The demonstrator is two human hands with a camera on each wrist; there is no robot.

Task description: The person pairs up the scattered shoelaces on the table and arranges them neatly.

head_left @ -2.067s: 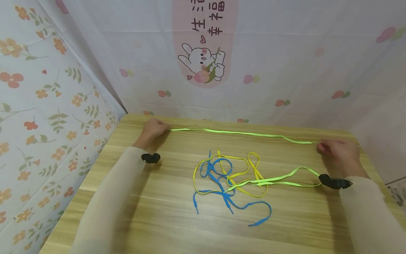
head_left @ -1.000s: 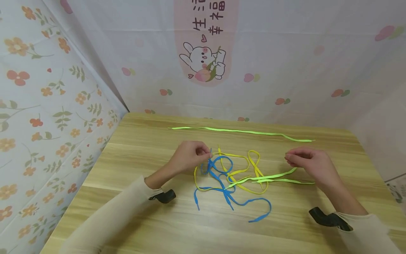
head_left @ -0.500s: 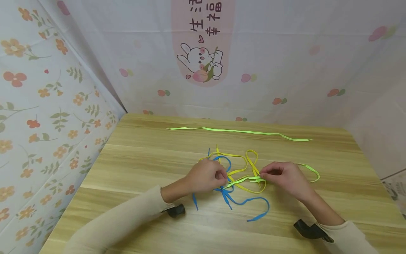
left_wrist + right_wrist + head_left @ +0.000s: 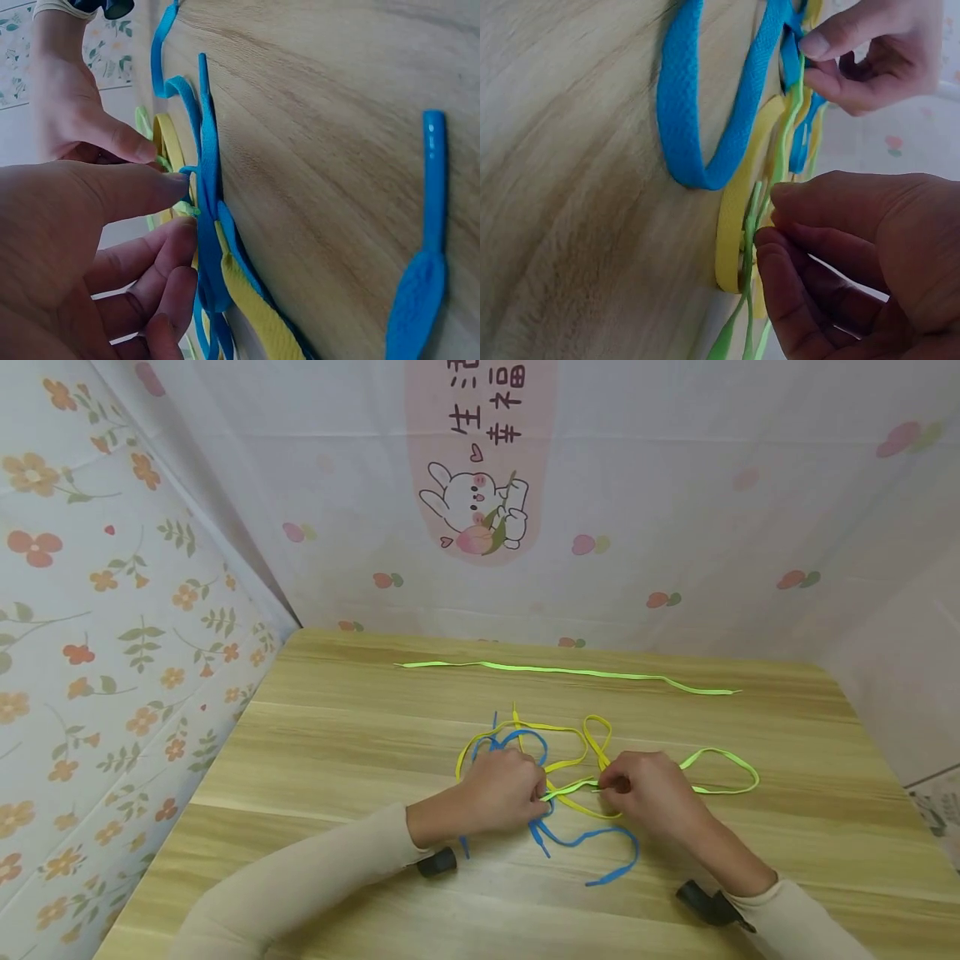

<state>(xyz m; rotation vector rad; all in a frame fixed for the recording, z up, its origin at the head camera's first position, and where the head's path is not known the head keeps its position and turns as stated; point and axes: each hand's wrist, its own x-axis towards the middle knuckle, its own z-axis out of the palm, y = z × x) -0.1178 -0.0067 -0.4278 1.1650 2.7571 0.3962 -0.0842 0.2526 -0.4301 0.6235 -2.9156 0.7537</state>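
Observation:
In the head view, my left hand [image 4: 506,789] is over the left of a shoelace pile, and my right hand [image 4: 651,789] is close to its right. Between them runs a bright green shoelace [image 4: 782,142]. Thumb and forefinger of each hand pinch it, the left at one end, the right farther along. The rest of that lace loops out on the table past the right hand. Beneath lie a tangled blue shoelace [image 4: 615,875] and a yellow shoelace [image 4: 562,727], partly hidden by the hands.
Along the table's far side a second green shoelace [image 4: 570,672] lies stretched nearly straight. The wood-grain table [image 4: 337,743] meets a white printed cloth [image 4: 675,510] behind and a flowered cloth [image 4: 150,610] at the left.
Both hands have left the ends of the far green shoelace, which stays laid out. They have come inward and nearer, onto the other green shoelace over the pile, and now pinch it.

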